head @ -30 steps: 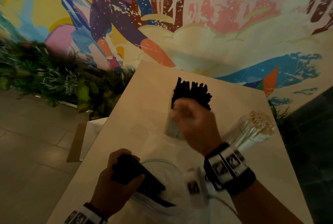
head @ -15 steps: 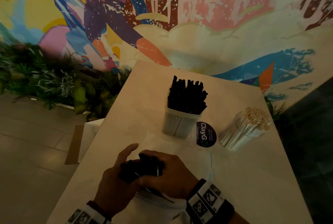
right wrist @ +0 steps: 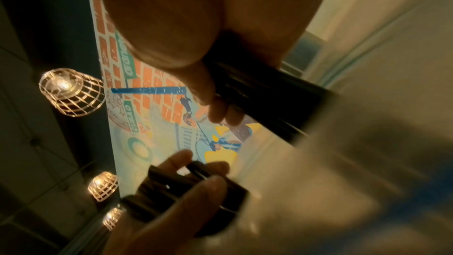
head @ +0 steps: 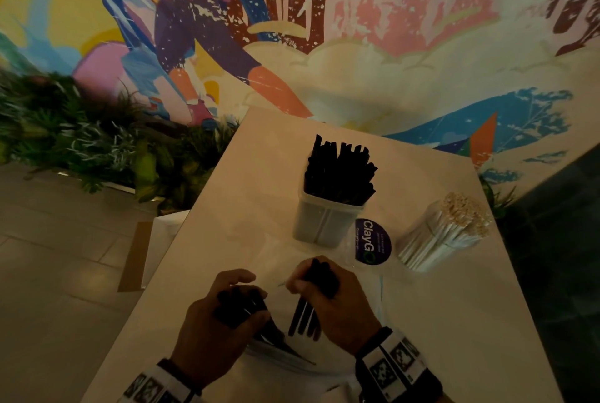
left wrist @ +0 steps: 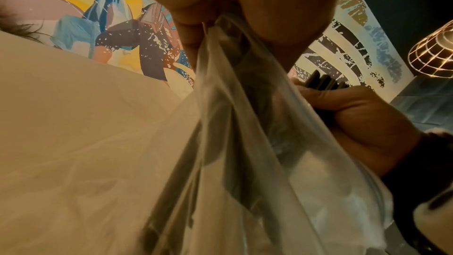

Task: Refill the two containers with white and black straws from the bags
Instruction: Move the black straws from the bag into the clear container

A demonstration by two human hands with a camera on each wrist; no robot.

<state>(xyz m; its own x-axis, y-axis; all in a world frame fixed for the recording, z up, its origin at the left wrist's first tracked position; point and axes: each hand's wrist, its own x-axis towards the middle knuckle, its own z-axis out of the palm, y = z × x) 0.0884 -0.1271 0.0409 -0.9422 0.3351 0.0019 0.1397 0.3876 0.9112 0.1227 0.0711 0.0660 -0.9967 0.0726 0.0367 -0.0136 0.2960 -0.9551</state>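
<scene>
Near the table's front edge my left hand point(head: 235, 303) grips a clear plastic bag point(left wrist: 245, 143) with black straws inside it. Just to its right my right hand point(head: 316, 285) holds a small bundle of black straws point(head: 305, 318), lifted clear of the bag; the same bundle point(right wrist: 267, 92) runs dark under my palm in the right wrist view. Farther back stands a square clear container point(head: 324, 224) packed with upright black straws point(head: 339, 169). To its right a round clear container point(head: 422, 246) leans with white straws point(head: 464, 214) fanned out of it.
A round dark "ClayGO" sticker point(head: 371, 240) sits between the two containers. The pale table point(head: 259, 175) narrows toward a painted mural wall. Plants point(head: 81, 143) and a tiled floor lie to the left; a dark area lies to the right.
My right hand came back from the black straw container to the bag, took a bundle of black straws and now lifts it away to the right. My left hand stayed on the bag.
</scene>
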